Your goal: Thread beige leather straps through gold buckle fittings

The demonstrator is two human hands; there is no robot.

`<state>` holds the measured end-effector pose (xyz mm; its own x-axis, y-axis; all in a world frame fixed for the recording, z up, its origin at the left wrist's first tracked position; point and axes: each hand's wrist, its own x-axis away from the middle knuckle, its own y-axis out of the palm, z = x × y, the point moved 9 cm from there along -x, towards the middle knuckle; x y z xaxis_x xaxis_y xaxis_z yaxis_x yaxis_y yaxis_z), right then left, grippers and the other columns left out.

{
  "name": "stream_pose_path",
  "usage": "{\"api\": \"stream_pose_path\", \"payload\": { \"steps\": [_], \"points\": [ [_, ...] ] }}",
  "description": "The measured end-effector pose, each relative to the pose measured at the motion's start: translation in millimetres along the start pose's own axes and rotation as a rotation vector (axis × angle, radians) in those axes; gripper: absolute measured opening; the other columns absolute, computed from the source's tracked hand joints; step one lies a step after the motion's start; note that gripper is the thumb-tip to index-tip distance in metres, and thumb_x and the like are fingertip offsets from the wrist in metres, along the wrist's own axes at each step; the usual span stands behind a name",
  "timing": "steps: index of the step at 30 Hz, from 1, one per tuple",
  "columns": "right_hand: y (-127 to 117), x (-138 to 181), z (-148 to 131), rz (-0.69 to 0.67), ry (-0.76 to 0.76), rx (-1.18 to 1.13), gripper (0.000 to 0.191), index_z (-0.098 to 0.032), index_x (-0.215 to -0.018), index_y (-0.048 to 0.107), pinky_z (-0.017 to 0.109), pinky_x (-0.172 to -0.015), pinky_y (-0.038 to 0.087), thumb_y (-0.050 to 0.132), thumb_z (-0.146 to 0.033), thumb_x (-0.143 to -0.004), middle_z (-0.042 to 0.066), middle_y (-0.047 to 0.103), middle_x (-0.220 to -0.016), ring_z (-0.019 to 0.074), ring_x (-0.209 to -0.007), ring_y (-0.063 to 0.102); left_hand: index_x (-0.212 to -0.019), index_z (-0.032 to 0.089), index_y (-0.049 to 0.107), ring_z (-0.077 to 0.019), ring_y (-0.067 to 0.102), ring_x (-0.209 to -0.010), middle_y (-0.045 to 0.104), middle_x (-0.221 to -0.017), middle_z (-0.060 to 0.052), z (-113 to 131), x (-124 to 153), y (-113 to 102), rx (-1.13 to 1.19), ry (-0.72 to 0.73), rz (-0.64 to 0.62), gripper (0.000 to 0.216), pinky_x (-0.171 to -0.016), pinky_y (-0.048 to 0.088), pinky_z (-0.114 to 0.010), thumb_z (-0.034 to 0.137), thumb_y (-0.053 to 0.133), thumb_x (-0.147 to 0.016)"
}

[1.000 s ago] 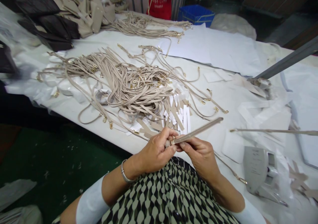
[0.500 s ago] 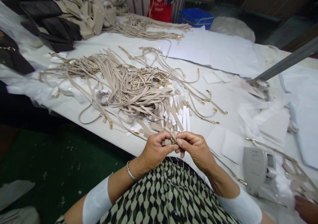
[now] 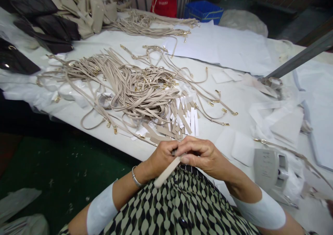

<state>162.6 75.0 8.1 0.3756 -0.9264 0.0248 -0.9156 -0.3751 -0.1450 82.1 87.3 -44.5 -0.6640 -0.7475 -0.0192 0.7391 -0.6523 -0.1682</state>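
Observation:
Close to my body, both hands meet at the table's front edge. My left hand is closed, its fingers curled around part of a beige strap. Thumb and fingers of my right hand pinch the same strap, whose flat rounded end points down and left over my patterned top. The grip between the hands is mostly hidden by the fingers. Just beyond them lie beige and white strips, and behind these a large heap of beige straps with gold-coloured clasps.
A grey and white device stands at the right on the white table, near a strap with a metal clasp. A grey metal post slants across. Dark bags are piled far left. Beyond the table are a blue crate and a person in red.
The strap end has come down and now points toward my body. My right hand has shifted over the left fingers, covering the metal piece seen earlier. The view has tilted slightly.

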Motion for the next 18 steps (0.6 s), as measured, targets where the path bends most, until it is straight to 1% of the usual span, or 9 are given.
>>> {"api": "stream_pose_path", "payload": {
  "steps": [2,4,6,8,10,13,16,18],
  "points": [
    [3,0,4,-0.026,0.057,-0.066,0.012,-0.019,-0.086,0.071,0.027,-0.067,0.044,0.067,-0.029,-0.083,0.002,0.06,-0.077,0.0137,-0.071,0.053,-0.07,0.011,0.062,-0.0137,0.055,-0.063,0.061,-0.067,-0.002,2,0,-4,0.004,0.026,0.019,0.027,-0.058,0.043,-0.023,0.037,0.066,-0.079],
    [0,0,8,0.009,0.092,-0.092,0.013,-0.02,-0.088,0.07,0.024,-0.06,0.04,0.068,-0.031,-0.082,-0.001,0.056,-0.072,0.0112,-0.063,0.048,-0.07,0.012,0.062,-0.0126,0.054,-0.061,0.06,-0.065,-0.001,7,0,-9,-0.019,0.067,0.043,0.026,-0.058,0.043,-0.022,0.036,0.067,-0.078],
    [-1,-1,8,0.023,0.08,-0.094,0.014,-0.02,-0.088,0.07,0.024,-0.059,0.039,0.066,-0.031,-0.083,-0.001,0.055,-0.072,0.011,-0.063,0.047,-0.072,0.013,0.062,-0.0124,0.054,-0.061,0.059,-0.066,-0.001,12,-1,-11,-0.089,0.107,0.058,0.022,-0.058,0.043,-0.022,0.034,0.065,-0.079],
    [-2,-4,8,0.048,0.077,-0.119,0.015,-0.018,-0.082,0.069,0.024,-0.062,0.04,0.065,-0.033,-0.083,0.0,0.055,-0.072,0.0119,-0.066,0.048,-0.073,0.012,0.061,-0.0134,0.056,-0.063,0.06,-0.068,-0.003,17,-2,-10,-0.168,0.15,0.059,0.017,-0.061,0.045,-0.024,0.028,0.061,-0.08],
    [-1,-8,9,0.08,0.118,-0.184,0.02,-0.017,-0.075,0.064,0.024,-0.062,0.04,0.066,-0.034,-0.082,0.0,0.055,-0.07,0.012,-0.066,0.049,-0.076,0.012,0.061,-0.0153,0.058,-0.067,0.061,-0.071,-0.005,20,-4,-7,-0.196,0.189,0.047,0.009,-0.064,0.047,-0.026,0.02,0.058,-0.079],
    [2,-12,7,0.084,0.159,-0.245,0.023,-0.016,-0.075,0.06,0.022,-0.059,0.039,0.065,-0.037,-0.082,-0.002,0.054,-0.069,0.0106,-0.064,0.048,-0.076,0.011,0.061,-0.0169,0.06,-0.069,0.063,-0.071,-0.006,21,-6,-5,-0.174,0.195,0.045,0.006,-0.065,0.049,-0.027,0.012,0.056,-0.075],
    [1,-12,5,0.064,0.185,-0.283,0.023,-0.016,-0.076,0.061,0.019,-0.05,0.035,0.066,-0.037,-0.082,-0.003,0.052,-0.066,0.0079,-0.055,0.044,-0.075,0.013,0.063,-0.0146,0.058,-0.065,0.063,-0.068,-0.003,20,-5,-7,-0.14,0.189,0.047,0.008,-0.063,0.048,-0.025,0.011,0.056,-0.074],
    [-4,-9,8,0.083,0.217,-0.319,0.024,-0.016,-0.075,0.06,0.019,-0.044,0.03,0.066,-0.038,-0.082,-0.004,0.049,-0.061,0.0066,-0.048,0.04,-0.079,0.013,0.066,-0.012,0.056,-0.061,0.062,-0.068,-0.002,20,-3,-11,-0.134,0.189,0.071,0.01,-0.06,0.046,-0.022,0.011,0.058,-0.073]
  ]
}}
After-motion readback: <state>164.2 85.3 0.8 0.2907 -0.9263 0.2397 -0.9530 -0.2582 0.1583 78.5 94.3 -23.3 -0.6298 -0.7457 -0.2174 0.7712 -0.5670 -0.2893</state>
